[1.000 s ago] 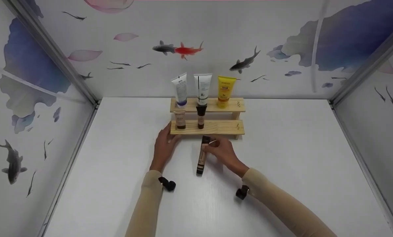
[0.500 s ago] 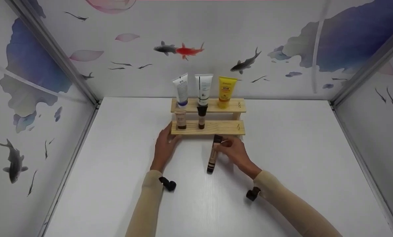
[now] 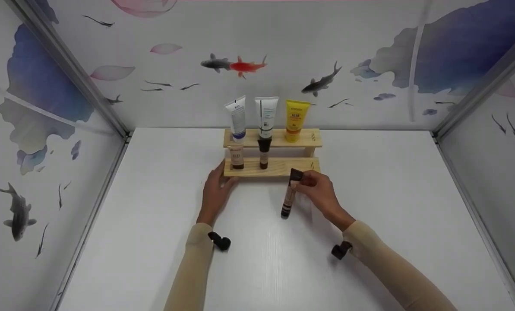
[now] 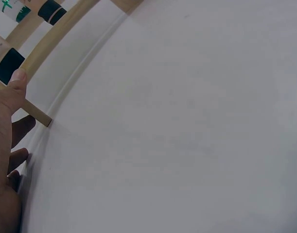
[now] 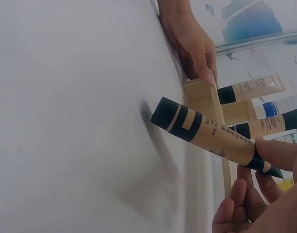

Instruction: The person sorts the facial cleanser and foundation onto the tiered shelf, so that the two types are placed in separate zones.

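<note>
A beige cosmetic tube (image 5: 206,138) with black bands and a black cap hangs tilted, its cap end lower. My right hand (image 3: 324,194) pinches it by the black flat end between thumb and fingers, in front of the rack's lower right part. The two-tier wooden rack (image 3: 283,167) stands ahead. At its left end, my left hand (image 3: 215,194) grips the lower shelf, the thumb (image 4: 19,76) at the front edge beside a standing tube. On the lower shelf stand a beige BB tube (image 3: 236,157) and a slim black-and-beige tube (image 3: 263,154).
Along the upper shelf stand a white tube with a blue cap (image 3: 237,119), a white tube with a black stripe (image 3: 266,116) and a yellow tube (image 3: 296,120). White panels with painted fish enclose the white table (image 3: 153,172) at the back and sides.
My right hand has carried the beige tube to the right and slightly up, towards the rack's lower right side. My left hand stays at the rack's left end.
</note>
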Demonstrator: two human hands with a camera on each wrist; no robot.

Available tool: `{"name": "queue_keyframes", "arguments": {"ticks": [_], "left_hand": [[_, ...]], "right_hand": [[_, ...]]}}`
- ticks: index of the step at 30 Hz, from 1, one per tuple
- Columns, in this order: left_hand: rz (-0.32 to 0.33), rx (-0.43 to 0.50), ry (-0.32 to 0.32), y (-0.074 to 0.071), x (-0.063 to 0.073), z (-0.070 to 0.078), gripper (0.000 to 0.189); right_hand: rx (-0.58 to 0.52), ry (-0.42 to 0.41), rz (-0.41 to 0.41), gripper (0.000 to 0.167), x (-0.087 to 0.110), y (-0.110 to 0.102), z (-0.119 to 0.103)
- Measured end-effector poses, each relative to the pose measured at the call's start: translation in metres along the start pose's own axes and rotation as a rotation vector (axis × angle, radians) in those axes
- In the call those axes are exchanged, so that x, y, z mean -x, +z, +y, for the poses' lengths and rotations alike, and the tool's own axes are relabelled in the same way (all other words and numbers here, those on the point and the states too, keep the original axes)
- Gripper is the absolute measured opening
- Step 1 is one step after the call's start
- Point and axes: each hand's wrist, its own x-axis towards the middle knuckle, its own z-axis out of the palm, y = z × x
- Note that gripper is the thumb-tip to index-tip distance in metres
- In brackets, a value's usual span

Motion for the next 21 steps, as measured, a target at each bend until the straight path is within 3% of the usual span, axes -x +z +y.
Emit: {"name": "queue_keyframes", "arguments": {"ticks": [11,21], "left_hand": [[-0.007,0.0,-0.029,0.0,0.0,-0.001,0.093],[-0.005,-0.01,-0.015,0.001,0.0,0.0,0.09]], "right_hand": [[-0.042,-0.058,-0.007,0.028,-0.004,-0.013,-0.011],[-0.046,-0.08,-0.018,0.031,-0.012,-0.021,-0.022]]}}
